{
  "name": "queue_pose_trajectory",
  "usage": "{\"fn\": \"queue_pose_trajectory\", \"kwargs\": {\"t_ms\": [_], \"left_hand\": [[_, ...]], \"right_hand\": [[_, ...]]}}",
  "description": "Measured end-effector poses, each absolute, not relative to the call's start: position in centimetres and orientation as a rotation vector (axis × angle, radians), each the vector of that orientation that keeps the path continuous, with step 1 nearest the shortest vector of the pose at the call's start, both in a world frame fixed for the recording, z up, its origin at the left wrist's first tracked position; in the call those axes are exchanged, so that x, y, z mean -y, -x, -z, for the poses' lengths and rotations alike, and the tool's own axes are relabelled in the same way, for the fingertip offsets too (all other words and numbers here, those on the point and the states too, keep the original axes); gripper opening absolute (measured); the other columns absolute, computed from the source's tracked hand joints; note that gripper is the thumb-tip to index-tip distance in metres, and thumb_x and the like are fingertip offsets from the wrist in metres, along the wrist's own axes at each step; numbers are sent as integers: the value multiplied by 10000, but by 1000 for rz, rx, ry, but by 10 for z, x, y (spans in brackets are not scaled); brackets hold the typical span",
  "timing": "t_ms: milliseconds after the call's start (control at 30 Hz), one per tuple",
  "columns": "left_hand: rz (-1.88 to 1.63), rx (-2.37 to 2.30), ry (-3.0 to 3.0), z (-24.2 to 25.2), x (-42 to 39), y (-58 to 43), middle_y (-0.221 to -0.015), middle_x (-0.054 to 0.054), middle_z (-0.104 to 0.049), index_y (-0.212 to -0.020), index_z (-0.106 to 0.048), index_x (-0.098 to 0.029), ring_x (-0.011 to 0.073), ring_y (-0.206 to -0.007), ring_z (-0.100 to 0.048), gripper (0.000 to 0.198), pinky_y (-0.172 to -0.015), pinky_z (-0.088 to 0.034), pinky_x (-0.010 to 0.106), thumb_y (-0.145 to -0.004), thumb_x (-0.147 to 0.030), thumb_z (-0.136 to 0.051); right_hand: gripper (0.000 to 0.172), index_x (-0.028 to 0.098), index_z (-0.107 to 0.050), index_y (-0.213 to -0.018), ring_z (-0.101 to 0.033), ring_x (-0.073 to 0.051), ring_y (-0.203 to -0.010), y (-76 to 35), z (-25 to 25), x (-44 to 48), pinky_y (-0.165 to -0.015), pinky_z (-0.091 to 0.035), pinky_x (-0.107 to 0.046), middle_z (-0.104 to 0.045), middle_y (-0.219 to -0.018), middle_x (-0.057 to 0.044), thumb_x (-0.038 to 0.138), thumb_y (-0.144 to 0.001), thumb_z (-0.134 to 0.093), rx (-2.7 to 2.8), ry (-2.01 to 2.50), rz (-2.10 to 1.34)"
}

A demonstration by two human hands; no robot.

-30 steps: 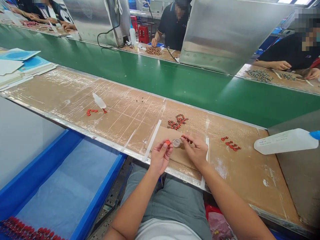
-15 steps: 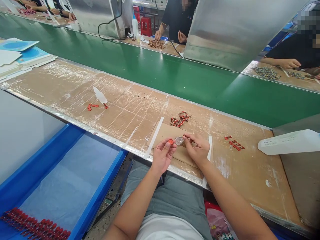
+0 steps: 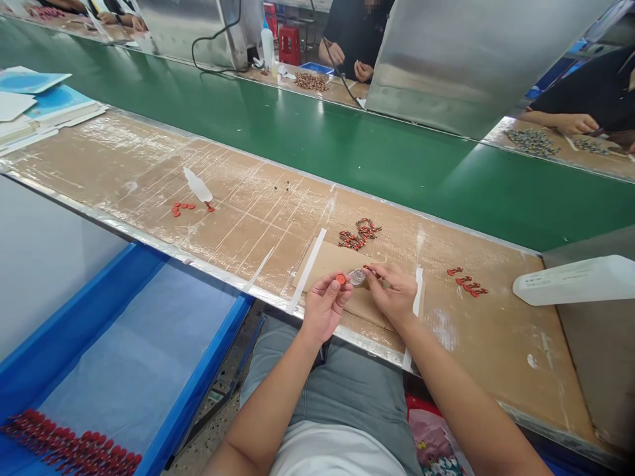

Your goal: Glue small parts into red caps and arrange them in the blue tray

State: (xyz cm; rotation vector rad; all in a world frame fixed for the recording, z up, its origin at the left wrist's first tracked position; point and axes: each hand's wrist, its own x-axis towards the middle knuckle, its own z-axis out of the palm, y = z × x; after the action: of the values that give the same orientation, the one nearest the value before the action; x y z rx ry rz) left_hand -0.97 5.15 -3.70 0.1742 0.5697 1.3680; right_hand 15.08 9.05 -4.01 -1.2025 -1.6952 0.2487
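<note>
Head view: the left hand (image 3: 325, 307) pinched a red disc (image 3: 340, 279) in closed fingers, just beside a clear round piece (image 3: 356, 277); fingers hid which hand held that. The right hand (image 3: 391, 295) gripped a small red piece (image 3: 368, 268) over a cardboard sheet (image 3: 322, 261), posed as a second earlier.

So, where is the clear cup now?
In the head view, the clear cup is between the left hand with its red disc and the right hand, over the brown card.
</note>
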Motion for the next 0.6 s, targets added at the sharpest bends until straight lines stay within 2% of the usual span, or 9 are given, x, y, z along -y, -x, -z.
{"fn": "queue_pose_trajectory", "kwargs": {"t_ms": [267,400,600], "left_hand": [[-1364,-593,-126,35,-52,10,-902,40,-752,-924,-727,-154,105,-744,-719,288,-698,-581,169,-671,-216,-851],[-1369,-574,-158,34,-52,10,-910,44,-757,-929,-732,-154,105,-759,-721,308,-714,-579,164,-658,-224,-860],[-1361,-600,-123,31,-47,8,-921,46,-759,-946,-724,-159,104,-738,-721,288,-677,-579,159,-691,-226,-839]], "right_hand": [[114,261,-752,-919,-697,-209,-760,-150,38,-90,-729,-587,-380,-758,-868,-52,286,-849,-665,1699,1212,-265],[122,237,-750,-912,-676,-184,-697,-150,38,-89,-703,-584,-360,-757,-863,-52,308,-836,-686,1615,1246,-286],[217,201,-745,-876,-708,-193,-714,-146,29,-84,-678,-607,-344,-765,-856,-65,379,-755,-766,1269,1309,-560]]}}
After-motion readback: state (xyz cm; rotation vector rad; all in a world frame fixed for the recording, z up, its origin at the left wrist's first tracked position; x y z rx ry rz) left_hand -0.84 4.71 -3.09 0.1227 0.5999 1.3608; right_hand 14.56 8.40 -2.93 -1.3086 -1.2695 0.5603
